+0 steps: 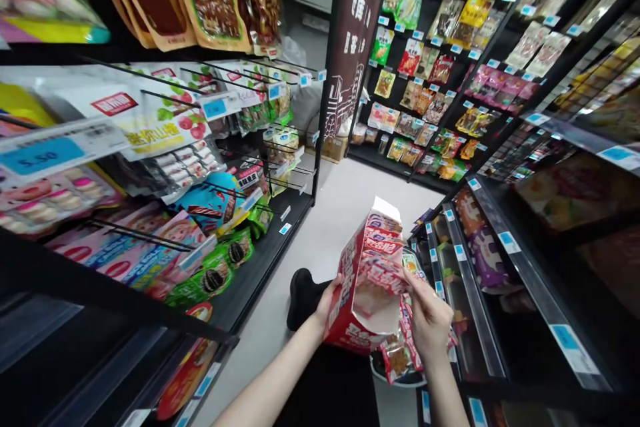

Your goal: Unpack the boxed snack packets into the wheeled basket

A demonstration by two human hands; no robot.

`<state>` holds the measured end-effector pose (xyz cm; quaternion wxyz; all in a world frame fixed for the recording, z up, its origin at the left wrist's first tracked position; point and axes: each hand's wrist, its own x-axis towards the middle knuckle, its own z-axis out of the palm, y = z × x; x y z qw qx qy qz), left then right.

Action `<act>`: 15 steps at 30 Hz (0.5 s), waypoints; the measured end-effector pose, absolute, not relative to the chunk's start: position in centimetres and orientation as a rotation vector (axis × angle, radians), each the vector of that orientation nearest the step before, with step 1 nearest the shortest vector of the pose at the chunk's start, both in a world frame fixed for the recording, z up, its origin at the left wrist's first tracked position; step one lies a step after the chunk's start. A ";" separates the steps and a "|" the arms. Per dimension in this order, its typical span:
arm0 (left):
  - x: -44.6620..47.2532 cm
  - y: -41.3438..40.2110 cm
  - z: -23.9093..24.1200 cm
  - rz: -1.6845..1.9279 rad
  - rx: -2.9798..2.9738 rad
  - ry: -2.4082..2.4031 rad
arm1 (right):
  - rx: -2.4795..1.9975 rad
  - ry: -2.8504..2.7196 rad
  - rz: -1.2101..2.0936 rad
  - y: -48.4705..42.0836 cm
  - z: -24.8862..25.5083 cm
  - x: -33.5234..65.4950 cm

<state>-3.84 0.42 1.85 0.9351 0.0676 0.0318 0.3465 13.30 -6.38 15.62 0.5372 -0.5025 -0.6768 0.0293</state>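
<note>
A red and white display box (361, 337), open at the top, is tilted above my lap. Several red snack packets (381, 265) stand in its far part, while its near part shows bare cardboard. My left hand (327, 303) is closed on the box's left side. At the right edge, the fingers of my right hand (431, 313) pinch a red snack packet by the box's rim; the fingertips are partly hidden. Below the right hand, more red packets (397, 355) lie in a round container with a pale rim (400, 384), partly covered by the box and hand.
Shelves with hanging snack bags (170, 107) stand close on the left. On the right are tiered shelves (500, 240) with price tags. A dark pillar (350, 47) and a snack wall (425, 73) stand ahead. Pale floor (335, 203) runs between; a black shoe (303, 300) rests there.
</note>
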 end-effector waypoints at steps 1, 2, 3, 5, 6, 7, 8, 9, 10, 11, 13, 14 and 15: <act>-3.8 0.4 2.0 0.702 0.148 0.064 | -1.196 -1.542 0.031 -6.5 15.8 13.3; -3.8 0.3 2.1 0.697 0.156 0.063 | -1.197 -1.421 0.013 -6.6 16.1 13.3; -3.9 0.2 2.3 0.693 0.163 0.061 | -1.175 -1.259 0.022 -6.7 16.5 13.5; -4.1 0.1 2.6 0.688 0.174 0.053 | -0.984 -0.936 0.206 -6.7 17.5 14.2; -4.2 0.0 2.8 0.688 0.179 0.047 | -0.810 -0.820 0.383 -6.6 17.9 14.8; -4.3 0.0 2.9 0.691 0.184 0.041 | -0.619 -0.750 0.571 -6.4 18.2 15.5; -4.5 0.0 3.1 0.694 0.188 0.034 | -0.452 -0.726 0.727 -6.1 18.4 16.3; -4.6 0.0 3.1 0.698 0.193 0.028 | -0.303 -0.723 0.853 -5.9 18.4 17.0; -4.7 0.0 3.1 0.701 0.197 0.022 | -0.158 -0.724 0.963 -5.6 18.2 17.8; -4.8 0.1 3.1 0.707 0.202 0.018 | -0.014 -0.714 1.063 -5.4 17.8 18.6; -4.9 0.3 2.8 0.727 0.211 0.013 | 0.257 -0.648 1.281 -5.3 16.5 20.2; -4.9 0.4 2.6 0.740 0.215 0.014 | 0.320 -0.605 1.367 -5.3 15.6 21.1; -4.9 0.5 2.5 0.753 0.218 0.018 | 0.264 -0.579 1.401 -5.5 14.6 22.0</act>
